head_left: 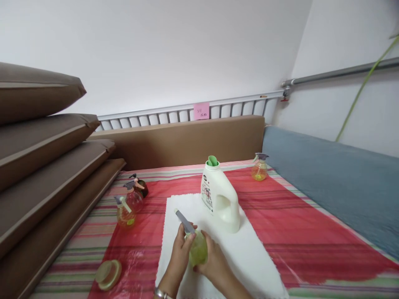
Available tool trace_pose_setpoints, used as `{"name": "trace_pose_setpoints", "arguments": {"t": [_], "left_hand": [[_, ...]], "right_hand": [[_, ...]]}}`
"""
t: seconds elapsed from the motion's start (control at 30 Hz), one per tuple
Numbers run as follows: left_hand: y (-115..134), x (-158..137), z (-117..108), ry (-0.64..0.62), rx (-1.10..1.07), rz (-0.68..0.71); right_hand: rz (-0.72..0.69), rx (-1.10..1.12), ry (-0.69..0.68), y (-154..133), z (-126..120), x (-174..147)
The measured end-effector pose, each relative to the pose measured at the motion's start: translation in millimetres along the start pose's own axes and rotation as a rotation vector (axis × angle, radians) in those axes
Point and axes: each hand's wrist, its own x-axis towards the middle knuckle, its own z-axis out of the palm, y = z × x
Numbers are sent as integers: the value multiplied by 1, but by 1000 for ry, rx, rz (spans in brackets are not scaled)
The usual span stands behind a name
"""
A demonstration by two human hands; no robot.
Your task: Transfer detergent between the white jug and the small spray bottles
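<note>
A round, translucent yellow-green spray bottle [198, 249] with a grey trigger head [185, 221] is between my two hands, over a white cloth [246, 259]. The fingers of my left hand [180, 248] are closed around the neck, just below the trigger head. My right hand [215, 258] grips the round body from the right, its fingers wrapped about the side. Behind my hands, a large white jug [229, 211] stands upright on the cloth. It has a side handle, a printed label and a green spout [213, 161] in its uncovered mouth.
A pale round cap [108, 274] lies at front left. Beyond it stand an amber spray bottle [125, 217], a pink one [135, 201] and a dark one [142, 189]. Another amber spray bottle [259, 171] is at back right. Brown cushions [46, 199] are stacked on the left.
</note>
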Motion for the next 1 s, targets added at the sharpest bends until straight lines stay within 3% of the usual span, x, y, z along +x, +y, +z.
{"name": "trace_pose_setpoints", "arguments": {"t": [0.23, 0.57, 0.8, 1.0], "left_hand": [[10, -9, -3, 48, -112, -8], [92, -43, 1, 73, -192, 97], [126, -63, -6, 127, -382, 134], [141, -77, -10, 124, -545, 194]], "right_hand": [[-54, 122, 48, -10, 1, -7], [-312, 324, 240, -57, -36, -38], [-176, 898, 136, -96, -55, -68], [-51, 1314, 8, -120, -63, -83]]}}
